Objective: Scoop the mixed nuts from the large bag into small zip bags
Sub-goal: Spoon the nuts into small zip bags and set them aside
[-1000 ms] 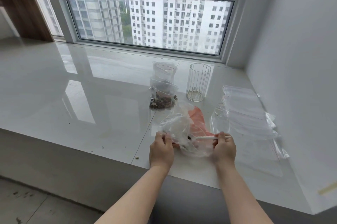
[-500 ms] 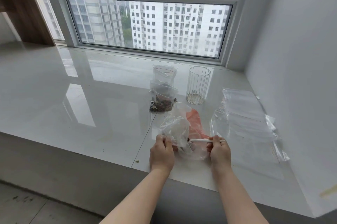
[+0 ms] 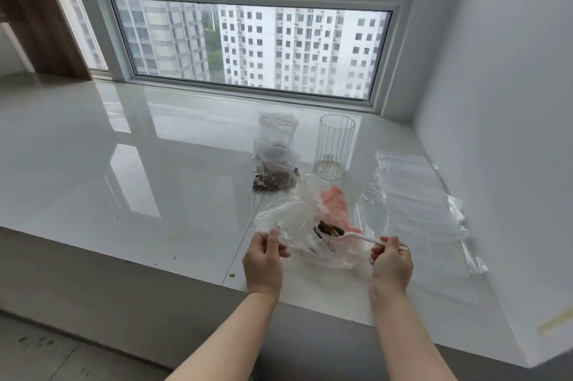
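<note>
A large clear plastic bag [image 3: 302, 221] with an orange patch lies crumpled on the white sill, a few mixed nuts inside. My left hand [image 3: 263, 258] pinches the bag's left edge. My right hand [image 3: 391, 263] grips the handle of a white plastic spoon [image 3: 359, 237], whose bowl carries a heap of nuts [image 3: 329, 230] at the bag's mouth. Behind stand small zip bags [image 3: 276, 160], the front one holding nuts. A stack of flat empty zip bags [image 3: 412, 194] lies to the right.
A clear ribbed glass cup [image 3: 334, 146] stands behind the large bag. Stray nut crumbs [image 3: 231, 273] lie near the sill's front edge [image 3: 155, 266]. A white wall [image 3: 511, 101] closes the right side; the window [image 3: 248, 45] is behind.
The spoon has come up out of the large bag with nuts on it. My right hand drew slightly right, and my left hand holds the bag's edge more open.
</note>
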